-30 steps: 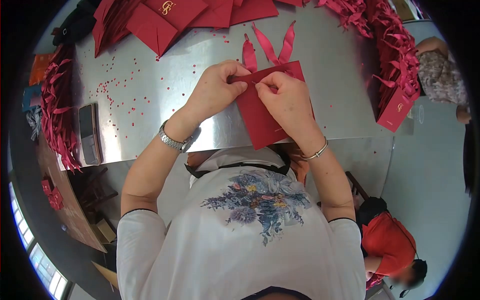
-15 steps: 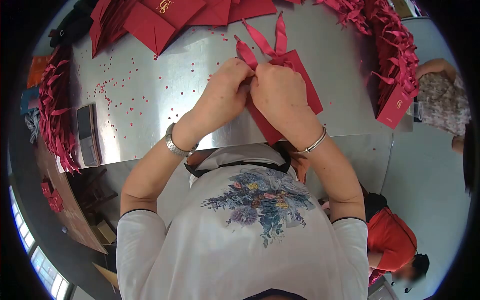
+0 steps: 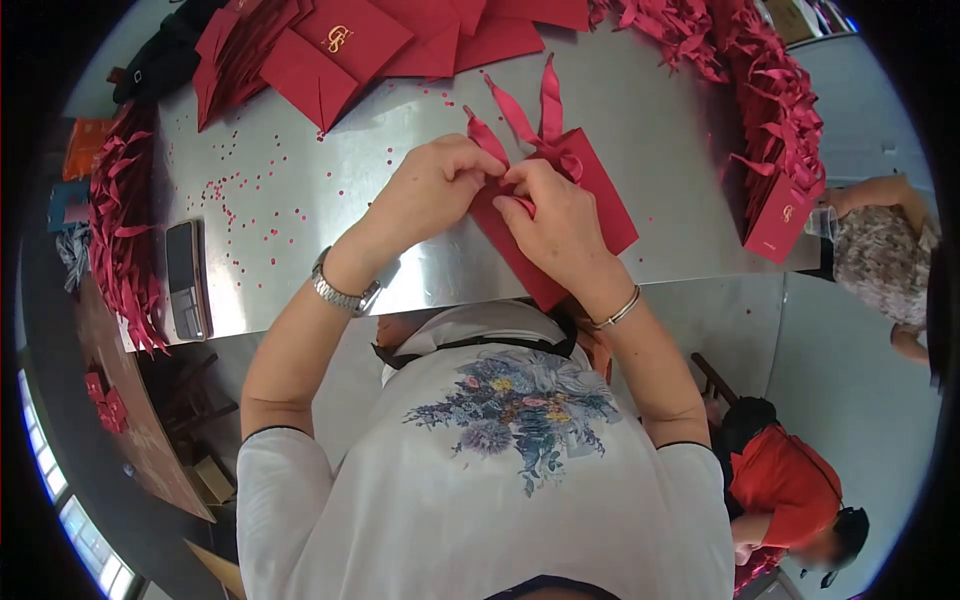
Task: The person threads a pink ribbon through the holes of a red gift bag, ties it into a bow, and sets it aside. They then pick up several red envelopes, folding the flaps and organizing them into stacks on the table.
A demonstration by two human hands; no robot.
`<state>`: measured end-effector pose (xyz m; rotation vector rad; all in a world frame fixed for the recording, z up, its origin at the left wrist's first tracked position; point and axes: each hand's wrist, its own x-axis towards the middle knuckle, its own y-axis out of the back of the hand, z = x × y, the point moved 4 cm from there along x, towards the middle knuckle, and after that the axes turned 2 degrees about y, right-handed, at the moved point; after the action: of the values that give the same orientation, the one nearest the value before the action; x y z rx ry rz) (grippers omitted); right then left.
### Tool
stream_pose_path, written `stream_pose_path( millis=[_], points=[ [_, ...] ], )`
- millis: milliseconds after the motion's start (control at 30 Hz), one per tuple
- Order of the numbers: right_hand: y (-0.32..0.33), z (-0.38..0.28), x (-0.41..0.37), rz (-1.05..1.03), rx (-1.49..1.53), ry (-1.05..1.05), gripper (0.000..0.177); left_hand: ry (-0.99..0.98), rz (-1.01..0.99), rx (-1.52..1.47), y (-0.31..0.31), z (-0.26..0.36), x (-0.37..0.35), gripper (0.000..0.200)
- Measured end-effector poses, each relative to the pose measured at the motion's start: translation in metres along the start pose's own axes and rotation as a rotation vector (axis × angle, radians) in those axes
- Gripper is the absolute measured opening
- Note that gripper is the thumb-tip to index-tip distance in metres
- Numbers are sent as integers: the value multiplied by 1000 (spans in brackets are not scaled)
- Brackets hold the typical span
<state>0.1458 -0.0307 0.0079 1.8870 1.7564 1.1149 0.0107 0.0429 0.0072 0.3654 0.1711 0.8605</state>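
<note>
A flat red paper bag [image 3: 606,203] lies at a slant on the metal table, partly covered by my hands. Red ribbon [image 3: 516,110] comes out of its upper end, with loose tails pointing away from me. My left hand [image 3: 432,190] pinches the ribbon at the bag's left edge. Close beside it, my right hand [image 3: 556,218] grips a piece of the same ribbon between thumb and fingers, over the bag. The fingertips of both hands nearly meet, and the exact point where the ribbon crosses is partly hidden.
More red bags [image 3: 365,45] are piled at the far edge. Ribboned bags stand in rows at the left [image 3: 122,235] and right [image 3: 775,130]. A phone [image 3: 186,280] lies at the left, near red paper dots. People are at the right, one in a red shirt [image 3: 785,480].
My hands have drawn slightly apart at the ribbon, and my right fingers have opened out from a tighter fist. A ribbon piece now shows in my right hand. The whole view has shifted slightly.
</note>
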Motion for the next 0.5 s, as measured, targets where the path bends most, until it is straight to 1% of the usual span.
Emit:
stream_pose_path(
  millis=[33, 100, 133, 200, 233, 300, 400, 433, 467, 500],
  points=[
    [1, -1, 0, -2, 0, 6, 23, -1, 6, 0, 2, 0, 4, 19],
    [4, -3, -2, 16, 11, -31, 20, -75, -203, 261, -2, 3, 10, 17],
    [5, -4, -2, 16, 12, -27, 20, -75, -199, 263, 1, 7, 12, 17],
    [9, -5, -3, 49, 68, -29, 20, -65, -344, 241, 1, 15, 16, 16],
    [9, -5, -4, 56, 66, -30, 20, -70, -348, 245, 0, 15, 18, 16],
    [10, -4, -7, 60, 63, -30, 21, -200, -339, 282, -3, 18, 19, 13],
    [10, -3, -11, 85, 55, -3, 21, -170, -306, 291, -6, 21, 16, 9],
    [11, -4, -12, 101, 41, 19, 20, -203, -313, 352, -9, 19, 15, 7],
    [11, -4, -13, 104, 40, 15, 20, -205, -318, 352, -13, 17, 13, 7],
    [12, -5, -14, 87, -14, 20, 22, -221, -284, 421, -16, 17, 11, 8]
  ],
)
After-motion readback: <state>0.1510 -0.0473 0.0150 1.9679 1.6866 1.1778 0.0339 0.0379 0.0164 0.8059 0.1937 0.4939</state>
